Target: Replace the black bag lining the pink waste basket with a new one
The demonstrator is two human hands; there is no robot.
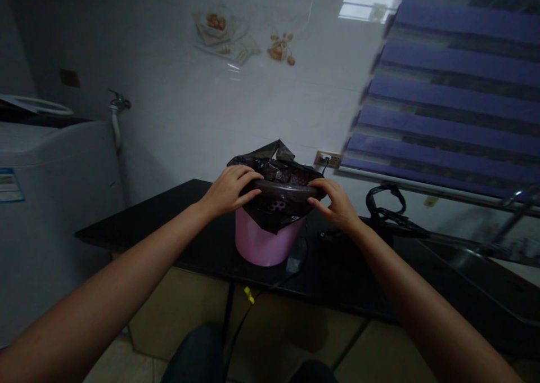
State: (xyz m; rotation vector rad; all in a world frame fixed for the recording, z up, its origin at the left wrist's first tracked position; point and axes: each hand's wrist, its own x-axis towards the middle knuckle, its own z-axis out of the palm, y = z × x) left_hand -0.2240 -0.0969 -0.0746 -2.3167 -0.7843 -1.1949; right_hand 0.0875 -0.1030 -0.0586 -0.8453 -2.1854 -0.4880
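A small pink bin stands on the black counter, lined with a black plastic bag that bunches up above the top. Both hands press on the bin's dark rim ring over the bag. My left hand grips the rim's left side with fingers curled over it. My right hand holds the rim's right side, fingers bent onto the ring and bag.
A grey washing machine stands at the left with a tap on the tiled wall. Black cables lie on the counter at the right, near a wall socket. A blue blind hangs at the right above a sink.
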